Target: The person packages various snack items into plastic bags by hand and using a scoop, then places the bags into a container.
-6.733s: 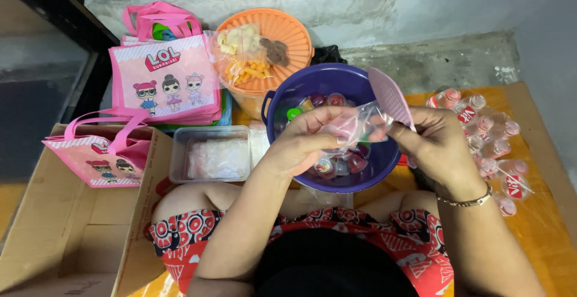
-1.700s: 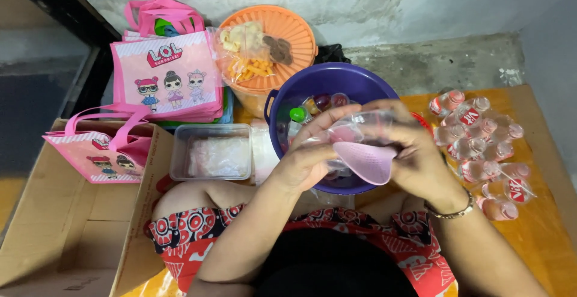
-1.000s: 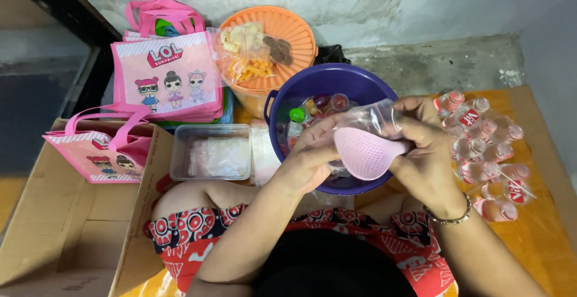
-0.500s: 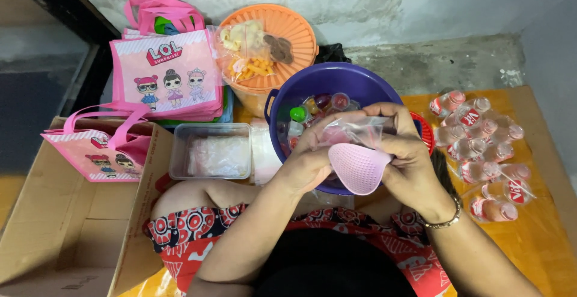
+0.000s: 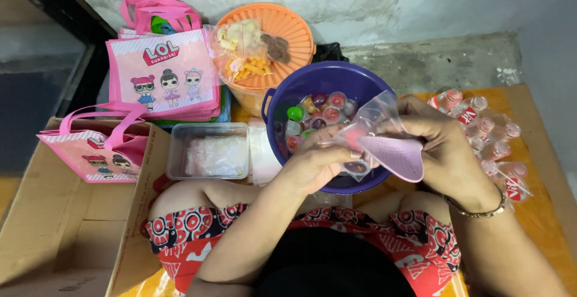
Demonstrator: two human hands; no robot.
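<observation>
- The left hand and right hand meet over the near rim of a purple bowl, which sits between the person's knees.
- Room is tight: a clear lidded box lies at 9 o'clock of the bowl, an orange basket at 11 o'clock, and small bottles crowd the 3 o'clock side.
- A cardboard box borders the left knee; pink gift bags lie beyond it.
- Both hands are closed, pinching a small clear plastic bag; the right hand also grips a pink scoop.
- The bag is crinkled, see-through, held open above the coloured jelly cups in the bowl.
</observation>
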